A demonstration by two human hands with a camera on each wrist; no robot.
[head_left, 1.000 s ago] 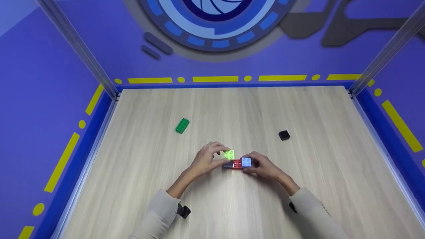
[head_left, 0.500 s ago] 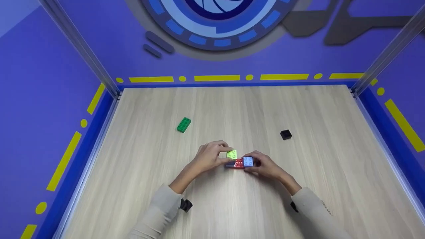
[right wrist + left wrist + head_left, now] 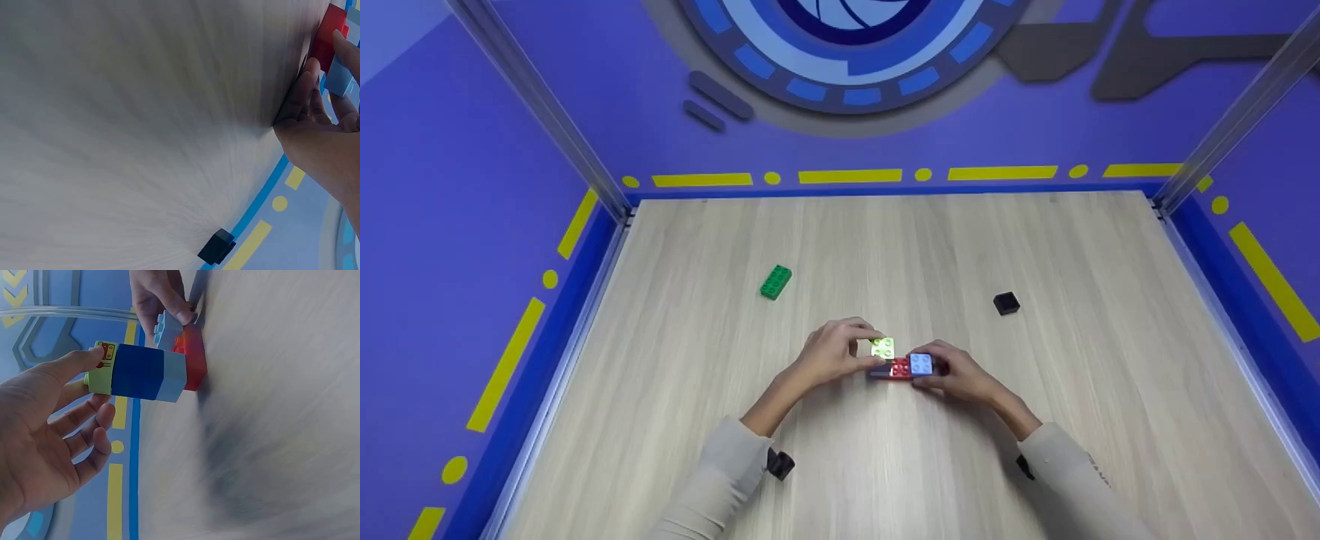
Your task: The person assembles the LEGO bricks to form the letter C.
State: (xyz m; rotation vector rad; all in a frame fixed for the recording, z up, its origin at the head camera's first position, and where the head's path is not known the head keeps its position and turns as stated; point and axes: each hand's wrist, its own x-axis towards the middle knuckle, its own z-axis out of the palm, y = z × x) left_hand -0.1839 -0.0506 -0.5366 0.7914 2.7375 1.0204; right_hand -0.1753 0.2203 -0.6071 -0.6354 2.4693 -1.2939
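My left hand (image 3: 832,351) pinches a lime-green brick (image 3: 101,368) between thumb and index finger, its other fingers loosely bent. That brick tops a stack: beneath it are a dark blue brick (image 3: 138,371) and a light blue brick (image 3: 171,377). The stack stands on one end of a red brick (image 3: 195,357) on the table; whether the joint is fully pressed cannot be told. On the red brick's other end sits a second light blue brick (image 3: 920,364), held by my right hand (image 3: 958,373) between thumb and fingers. Red studs show between the two.
A long green brick (image 3: 775,282) lies farther back on the left of the wooden table (image 3: 697,330). A small black brick (image 3: 1006,304) lies back right. Blue-purple panels (image 3: 607,112) with metal corner posts wall the table's back and sides.
The head view has shifted slightly. Both hands keep their grips, and the bricks hold the same arrangement.
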